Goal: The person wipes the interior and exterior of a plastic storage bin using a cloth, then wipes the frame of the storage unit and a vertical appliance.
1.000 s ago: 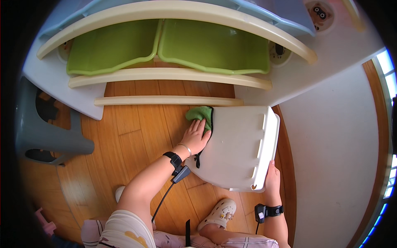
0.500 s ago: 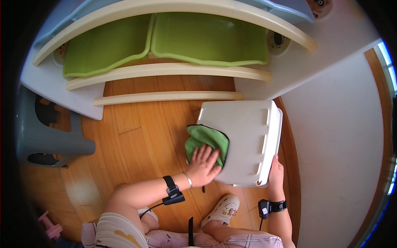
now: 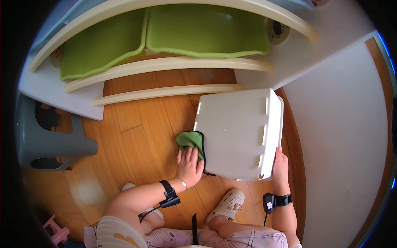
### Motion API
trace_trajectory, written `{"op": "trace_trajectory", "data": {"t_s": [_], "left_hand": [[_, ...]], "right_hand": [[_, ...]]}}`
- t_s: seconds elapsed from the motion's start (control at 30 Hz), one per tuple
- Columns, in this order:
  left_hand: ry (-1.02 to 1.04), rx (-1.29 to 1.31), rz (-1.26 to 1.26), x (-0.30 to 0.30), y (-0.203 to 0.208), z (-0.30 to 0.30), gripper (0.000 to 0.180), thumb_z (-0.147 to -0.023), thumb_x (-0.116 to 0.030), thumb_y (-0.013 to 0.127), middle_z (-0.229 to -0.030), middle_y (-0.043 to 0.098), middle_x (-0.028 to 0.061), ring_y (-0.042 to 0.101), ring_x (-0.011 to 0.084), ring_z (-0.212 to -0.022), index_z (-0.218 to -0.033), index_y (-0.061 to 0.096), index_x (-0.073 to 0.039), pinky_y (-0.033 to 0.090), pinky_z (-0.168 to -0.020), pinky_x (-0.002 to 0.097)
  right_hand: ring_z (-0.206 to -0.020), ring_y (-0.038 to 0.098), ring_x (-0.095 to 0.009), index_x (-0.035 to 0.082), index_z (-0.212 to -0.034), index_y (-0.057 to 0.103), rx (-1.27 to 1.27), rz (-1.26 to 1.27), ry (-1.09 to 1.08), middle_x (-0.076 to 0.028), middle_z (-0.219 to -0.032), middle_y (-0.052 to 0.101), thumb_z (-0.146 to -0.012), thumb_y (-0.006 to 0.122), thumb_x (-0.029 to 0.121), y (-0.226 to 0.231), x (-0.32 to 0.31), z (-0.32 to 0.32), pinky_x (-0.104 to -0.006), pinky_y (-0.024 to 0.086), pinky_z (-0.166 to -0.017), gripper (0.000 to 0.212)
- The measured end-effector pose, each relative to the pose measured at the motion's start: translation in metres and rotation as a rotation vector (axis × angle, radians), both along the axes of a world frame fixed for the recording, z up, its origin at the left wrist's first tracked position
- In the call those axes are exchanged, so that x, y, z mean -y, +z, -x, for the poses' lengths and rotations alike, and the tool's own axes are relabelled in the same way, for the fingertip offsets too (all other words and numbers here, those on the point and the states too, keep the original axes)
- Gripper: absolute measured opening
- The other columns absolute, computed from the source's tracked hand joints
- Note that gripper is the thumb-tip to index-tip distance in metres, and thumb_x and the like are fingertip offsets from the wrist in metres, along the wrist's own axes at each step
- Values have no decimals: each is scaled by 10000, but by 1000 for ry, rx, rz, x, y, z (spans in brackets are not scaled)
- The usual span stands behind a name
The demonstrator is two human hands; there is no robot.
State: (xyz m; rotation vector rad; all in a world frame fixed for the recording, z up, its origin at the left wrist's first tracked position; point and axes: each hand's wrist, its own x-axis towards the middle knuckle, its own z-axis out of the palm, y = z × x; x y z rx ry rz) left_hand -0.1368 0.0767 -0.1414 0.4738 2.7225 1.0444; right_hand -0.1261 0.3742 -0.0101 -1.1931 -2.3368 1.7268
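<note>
- Risk, white bin (image 3: 231,128): could be twisting or tipping, should the left hand (image 3: 190,167) be pressing hard at one side while the right hand (image 3: 281,165) alone is gripping the opposite rim.
- Risk, green cloth (image 3: 190,137): could be slipping off, since it is bunching at the bin's left edge.
- Risk, cream bar (image 3: 165,94): running ahead of both hands; the bin's far side is sitting near it and could be knocking it if pushed forward.
- Bin, looks: white, boxy, smooth; showing a broad plain face, narrow slots along the right-hand side, a heart-shaped mark near the right hand.
- Bin, place: lying between the hands and reaching ahead of them; whether the floor (image 3: 136,153) is bearing it, cannot tell.
- Right hand: gripping the rim, thumb showing, fingertips hidden.
- Left hand: laying its fingers on the cloth; whether it is pinching the fabric, cannot tell.
- Grey stool (image 3: 66,144): standing well left of the left hand.
</note>
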Motion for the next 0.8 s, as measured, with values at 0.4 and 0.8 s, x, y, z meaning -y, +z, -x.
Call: {"op": "trace_trajectory", "data": {"t_s": [0.4, 0.8], "left_hand": [[5, -165, 56, -15, 16, 8, 515, -909, -295, 480, -1302, 373, 249, 373, 419, -1180, -1327, 444, 4, 211, -1058, 567], [-221, -199, -239, -84, 65, 72, 560, -949, -368, 452, -1413, 306, 312, 321, 479, -1306, -1424, 362, -84, 262, -1070, 569]], "right_hand": [[-580, 551, -102, -19, -821, 631, -47, 10, 9, -52, -700, 624, -1033, 353, 359, -8, -3, -1, -267, 453, -556, 515], [-612, 537, -92, -36, -842, 635, -33, 8, -4, -40, -715, 618, -1032, 363, 327, -2, 0, -5, -259, 443, -574, 492]]}}
